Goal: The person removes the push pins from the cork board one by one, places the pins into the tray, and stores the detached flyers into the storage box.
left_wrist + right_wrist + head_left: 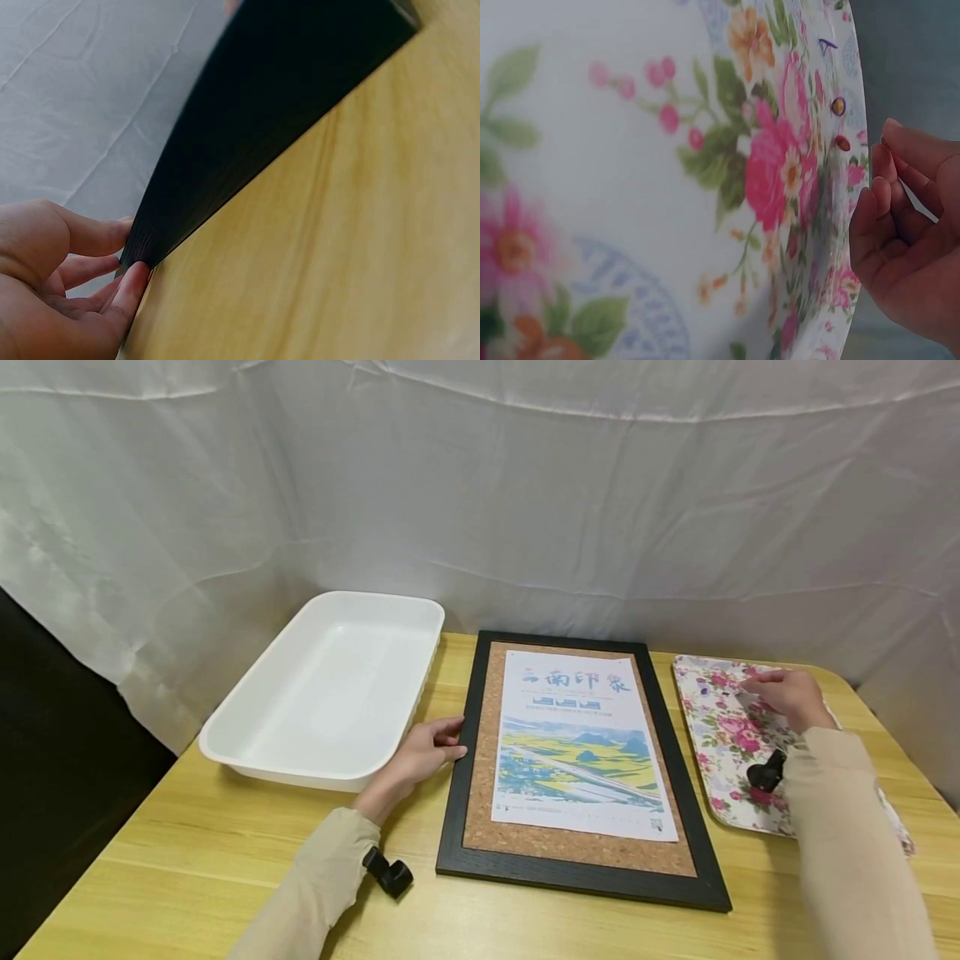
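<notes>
The cork board point(581, 768) in its black frame lies flat at the middle of the table point(225, 860), a printed poster point(581, 747) on it. The left hand point(423, 752) rests at its nine o'clock edge, fingers fairly straight, touching the frame. At three o'clock the right hand point(787, 693) hovers over the flowered tray point(720, 752), fingers curled together; whether they pinch anything cannot be told. A white tub point(330, 685) sits at ten o'clock.

Soft, even light fills the head view — shadows under the white plastic rectangular tray point(322, 685) are faint, with no glare. The straight curtain folds bow toward the edges. Both wrist views are blurred close up — the floral-printed tray point(705, 187) especially.
</notes>
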Motion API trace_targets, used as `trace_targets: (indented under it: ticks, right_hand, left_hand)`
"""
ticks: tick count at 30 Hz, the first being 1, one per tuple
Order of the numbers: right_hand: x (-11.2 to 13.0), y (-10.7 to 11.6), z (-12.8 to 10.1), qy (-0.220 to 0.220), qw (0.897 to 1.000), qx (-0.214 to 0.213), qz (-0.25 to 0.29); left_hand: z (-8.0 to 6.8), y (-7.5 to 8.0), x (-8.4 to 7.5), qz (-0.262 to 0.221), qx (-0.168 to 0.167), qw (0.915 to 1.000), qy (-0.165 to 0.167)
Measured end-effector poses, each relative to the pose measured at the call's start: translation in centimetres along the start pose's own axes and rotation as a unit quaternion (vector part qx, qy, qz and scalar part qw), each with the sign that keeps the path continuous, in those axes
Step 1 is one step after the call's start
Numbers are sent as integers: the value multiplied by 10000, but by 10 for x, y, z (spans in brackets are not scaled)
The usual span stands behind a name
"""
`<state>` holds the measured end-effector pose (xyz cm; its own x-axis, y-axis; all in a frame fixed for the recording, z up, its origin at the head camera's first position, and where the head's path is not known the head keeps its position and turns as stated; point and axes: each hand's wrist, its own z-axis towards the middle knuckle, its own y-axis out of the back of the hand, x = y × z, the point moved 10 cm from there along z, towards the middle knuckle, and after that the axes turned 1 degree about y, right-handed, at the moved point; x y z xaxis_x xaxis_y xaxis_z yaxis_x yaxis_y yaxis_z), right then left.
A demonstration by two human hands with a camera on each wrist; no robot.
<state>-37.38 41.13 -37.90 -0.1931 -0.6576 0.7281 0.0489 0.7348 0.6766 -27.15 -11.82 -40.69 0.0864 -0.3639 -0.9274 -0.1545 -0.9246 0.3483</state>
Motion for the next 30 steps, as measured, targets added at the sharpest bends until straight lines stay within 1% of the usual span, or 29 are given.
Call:
trace_targets:
  ticks: [4, 10, 12, 16, 19, 23, 25, 30]
  right_hand:
    - [-3, 2, -3, 21, 9999, 29, 122]
    - [-8, 1, -1, 351, 9989, 97, 280]
    - [-12, 1, 1, 342, 9986, 88, 391]
    - [-19, 1, 3, 183, 9979, 103, 619]
    - [-20, 2, 3, 168, 9985, 72, 513]
    - [-19, 3, 1, 126, 9999, -48, 94]
    - [-20, 3, 0, 25, 10000, -80, -40]
    - [-24, 1, 0, -165, 9998, -102, -50]
  left_hand:
    - [0, 1, 1, 6, -23, 10000, 9]
    - [1, 0, 1, 31, 5, 10000, 7]
    - [1, 0, 2, 37, 7, 10000, 14]
    - [2, -1, 2, 48, -2, 10000, -11]
    - [2, -1, 2, 55, -6, 10000, -31]
    - [1, -1, 2, 59, -3, 10000, -21]
    - [1, -1, 2, 52, 7, 10000, -18]
    - [0, -1, 1, 46, 27, 10000, -24]
